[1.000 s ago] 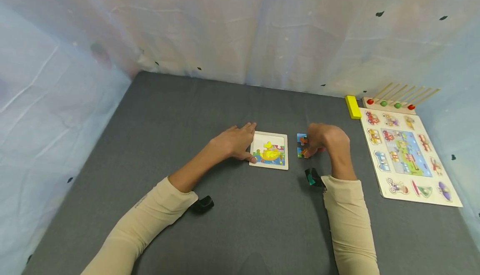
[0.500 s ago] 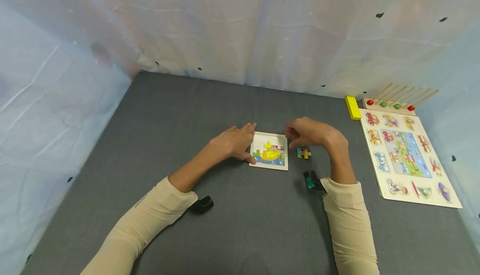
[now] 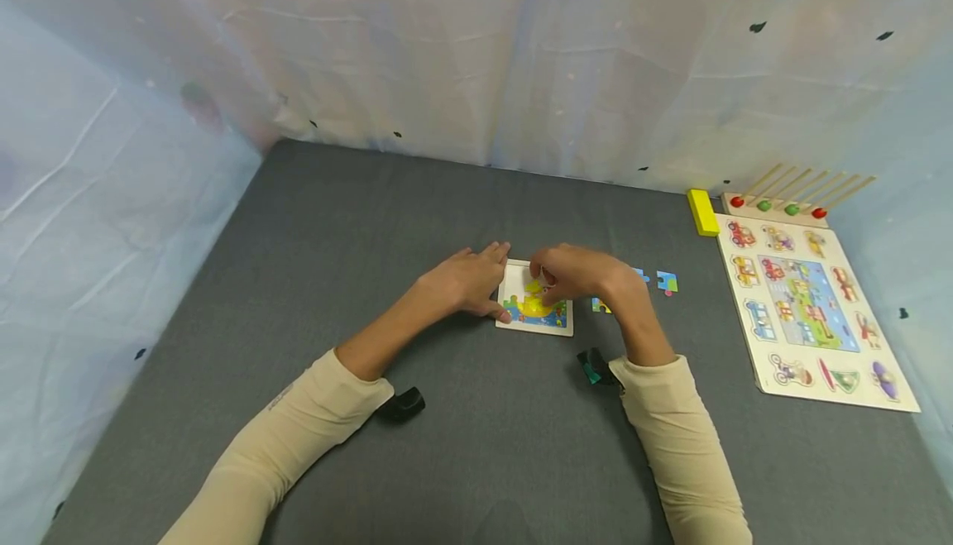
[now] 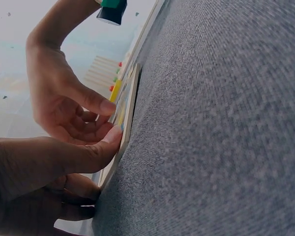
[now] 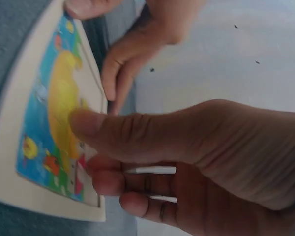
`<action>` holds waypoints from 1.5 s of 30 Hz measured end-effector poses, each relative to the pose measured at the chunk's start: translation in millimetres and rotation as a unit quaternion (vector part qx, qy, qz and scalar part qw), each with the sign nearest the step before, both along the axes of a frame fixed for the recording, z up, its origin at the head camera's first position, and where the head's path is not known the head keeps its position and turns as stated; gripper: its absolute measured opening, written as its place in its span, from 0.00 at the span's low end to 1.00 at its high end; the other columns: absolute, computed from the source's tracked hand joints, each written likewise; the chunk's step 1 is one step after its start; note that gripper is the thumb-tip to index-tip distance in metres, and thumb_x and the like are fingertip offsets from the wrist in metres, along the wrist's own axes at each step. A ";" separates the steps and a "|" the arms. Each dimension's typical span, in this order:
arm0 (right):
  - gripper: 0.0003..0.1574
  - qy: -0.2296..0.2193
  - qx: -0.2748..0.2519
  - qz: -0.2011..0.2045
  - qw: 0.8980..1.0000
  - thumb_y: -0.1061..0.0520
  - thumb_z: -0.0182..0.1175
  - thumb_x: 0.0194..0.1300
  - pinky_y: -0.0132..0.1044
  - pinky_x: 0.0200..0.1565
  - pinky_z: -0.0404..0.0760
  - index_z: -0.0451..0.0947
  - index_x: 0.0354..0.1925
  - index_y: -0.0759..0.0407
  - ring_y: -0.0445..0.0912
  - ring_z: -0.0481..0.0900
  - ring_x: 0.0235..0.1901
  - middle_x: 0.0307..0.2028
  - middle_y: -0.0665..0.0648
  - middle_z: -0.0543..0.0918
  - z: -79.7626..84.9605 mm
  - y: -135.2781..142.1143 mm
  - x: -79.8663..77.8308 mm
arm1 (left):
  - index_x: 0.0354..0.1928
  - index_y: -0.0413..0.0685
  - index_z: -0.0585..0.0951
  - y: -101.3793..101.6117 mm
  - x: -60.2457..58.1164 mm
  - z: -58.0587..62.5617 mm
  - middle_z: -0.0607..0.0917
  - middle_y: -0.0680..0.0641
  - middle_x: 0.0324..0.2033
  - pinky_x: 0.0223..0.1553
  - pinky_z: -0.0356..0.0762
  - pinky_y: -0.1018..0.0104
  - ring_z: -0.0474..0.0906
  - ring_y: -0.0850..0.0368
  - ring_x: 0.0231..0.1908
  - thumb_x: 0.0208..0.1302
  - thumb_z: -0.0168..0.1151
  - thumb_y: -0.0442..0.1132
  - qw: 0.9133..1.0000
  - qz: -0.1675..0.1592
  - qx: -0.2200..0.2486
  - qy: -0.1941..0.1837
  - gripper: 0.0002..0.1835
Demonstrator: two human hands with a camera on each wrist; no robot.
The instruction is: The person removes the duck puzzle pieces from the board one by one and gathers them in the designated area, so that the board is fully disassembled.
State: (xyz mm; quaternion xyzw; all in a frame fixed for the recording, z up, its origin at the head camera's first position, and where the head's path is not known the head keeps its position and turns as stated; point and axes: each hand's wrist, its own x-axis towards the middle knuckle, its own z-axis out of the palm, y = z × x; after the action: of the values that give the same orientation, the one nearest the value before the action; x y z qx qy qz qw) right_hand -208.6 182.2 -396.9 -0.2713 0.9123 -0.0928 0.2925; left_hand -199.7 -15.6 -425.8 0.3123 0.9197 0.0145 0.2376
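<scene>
A small square wooden puzzle tray (image 3: 536, 331) lies on the grey table, partly filled with a yellow duck (image 5: 61, 96) on blue water. Along its left side rests my left hand (image 3: 463, 282), thumb on the near left corner and fingers reaching past the far left one. My right hand (image 3: 584, 272) is over the tray's right half. Its thumb and index finger pinch a puzzle piece, mostly hidden by the fingers, close over the duck. Loose puzzle pieces lie right of the tray: one blue and green (image 3: 667, 282), another (image 3: 601, 305) half covered by the right hand.
Farther right lies a large peg board (image 3: 807, 375) with vehicle pictures. Behind it stand a yellow block (image 3: 702, 212) and a wooden stand (image 3: 774, 207) with thin rods and red and green beads. Pale sheeting (image 3: 447, 49) rises behind the table.
My right hand has moved left from the loose pieces to over the tray, uncovering pieces on the right. A reddish piece beside its fingers is gone from the table. My left hand stays put.
</scene>
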 end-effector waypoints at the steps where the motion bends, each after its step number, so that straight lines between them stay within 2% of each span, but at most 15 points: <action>1: 0.28 0.001 0.009 -0.003 1.000 0.58 0.74 0.65 0.37 0.41 0.78 0.79 0.60 0.66 0.45 0.77 0.35 0.38 0.56 0.82 -1.2 -2.3 0.3 | 0.81 0.38 0.57 0.0 -0.2 -0.2 0.49 0.42 0.85 0.83 0.54 0.43 0.45 0.47 0.85 0.66 0.67 0.65 1.000 0.001 0.001 0.001 0.54; 7: 0.31 0.014 0.045 -0.014 0.999 0.56 0.78 0.61 0.40 0.44 0.81 0.76 0.57 0.63 0.46 0.78 0.38 0.40 0.55 0.83 -5.1 -8.2 4.5 | 0.81 0.37 0.58 0.9 -0.1 -1.0 0.50 0.41 0.84 0.82 0.56 0.42 0.46 0.47 0.85 0.66 0.68 0.65 1.000 -0.003 0.004 0.004 0.55; 15: 0.27 0.027 0.047 -0.002 0.999 0.56 0.80 0.57 0.39 0.41 0.78 0.77 0.49 0.62 0.45 0.76 0.35 0.37 0.54 0.83 -6.7 -11.3 4.3 | 0.81 0.38 0.58 -0.2 -0.6 0.6 0.50 0.42 0.85 0.82 0.55 0.41 0.46 0.47 0.85 0.65 0.69 0.65 1.000 0.002 0.007 0.001 0.55; 27: 0.34 0.048 0.056 -0.017 0.997 0.54 0.82 0.54 0.47 0.49 0.84 0.76 0.53 0.60 0.49 0.82 0.44 0.47 0.57 0.85 -7.8 -13.3 6.4 | 0.81 0.38 0.58 -0.7 0.6 -0.8 0.50 0.41 0.84 0.82 0.55 0.41 0.45 0.46 0.85 0.65 0.69 0.64 1.000 0.004 0.013 -0.001 0.55; 34: 0.36 0.043 0.030 -0.002 0.999 0.57 0.81 0.54 0.47 0.49 0.85 0.73 0.56 0.58 0.49 0.84 0.43 0.45 0.56 0.85 -5.3 -14.5 5.6 | 0.81 0.38 0.57 0.0 0.4 0.2 0.50 0.42 0.85 0.82 0.55 0.42 0.46 0.47 0.85 0.65 0.69 0.65 1.000 0.005 0.007 0.000 0.56; 42: 0.32 0.008 -0.007 -0.006 1.000 0.61 0.78 0.58 0.42 0.45 0.83 0.73 0.56 0.60 0.48 0.80 0.39 0.40 0.57 0.83 -1.3 -12.8 4.5 | 0.81 0.38 0.57 0.9 -0.1 1.5 0.49 0.42 0.85 0.82 0.55 0.42 0.45 0.47 0.85 0.66 0.67 0.65 1.000 0.000 -0.002 0.003 0.55; 45: 0.30 0.007 -0.022 0.004 1.000 0.62 0.77 0.59 0.40 0.43 0.82 0.74 0.56 0.60 0.47 0.79 0.38 0.39 0.57 0.82 -0.5 -11.2 4.2 | 0.81 0.38 0.57 0.3 0.5 1.8 0.49 0.42 0.85 0.82 0.55 0.42 0.45 0.47 0.85 0.66 0.67 0.65 1.000 -0.001 -0.005 0.000 0.55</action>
State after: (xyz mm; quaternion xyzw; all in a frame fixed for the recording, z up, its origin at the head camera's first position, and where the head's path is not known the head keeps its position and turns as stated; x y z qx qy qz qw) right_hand -204.4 171.0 -397.4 -0.2820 0.9109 -0.1098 0.2806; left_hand -199.2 -15.4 -424.1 0.3123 0.9194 0.0095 0.2388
